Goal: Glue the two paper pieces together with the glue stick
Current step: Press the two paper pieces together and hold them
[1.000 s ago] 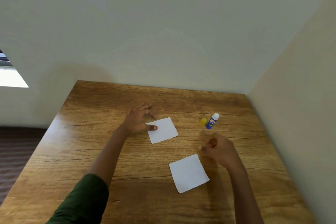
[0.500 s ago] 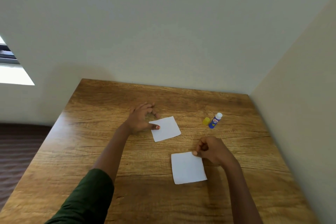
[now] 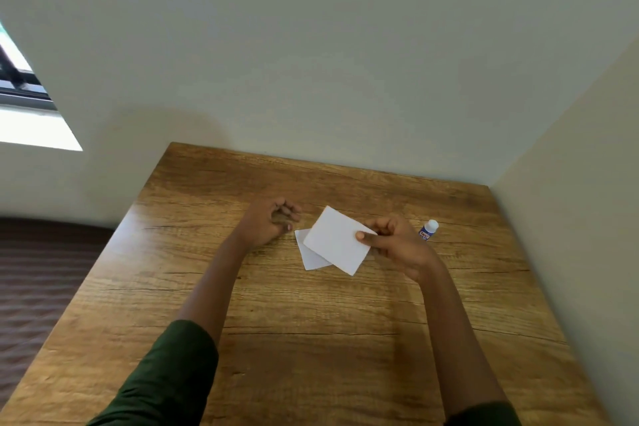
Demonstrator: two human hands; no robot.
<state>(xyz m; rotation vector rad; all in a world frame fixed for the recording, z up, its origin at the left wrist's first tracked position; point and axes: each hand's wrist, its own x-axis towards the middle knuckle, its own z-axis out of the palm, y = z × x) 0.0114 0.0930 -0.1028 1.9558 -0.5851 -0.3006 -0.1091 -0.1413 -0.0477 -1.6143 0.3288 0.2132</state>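
From the head camera, at a wooden table (image 3: 311, 339) set in a corner of pale walls, we see the right hand (image 3: 397, 245) pinching a white paper piece (image 3: 333, 240) by its right edge, thumb on top and fingers beneath. The sheet is lifted and tilted over the second paper piece (image 3: 311, 258), which lies flat on the wood. We find the left hand (image 3: 266, 221) resting just left of that lower sheet, fingers loosely curled on nothing, while the glue stick (image 3: 428, 230) sits beyond the right hand, partly hidden by it.
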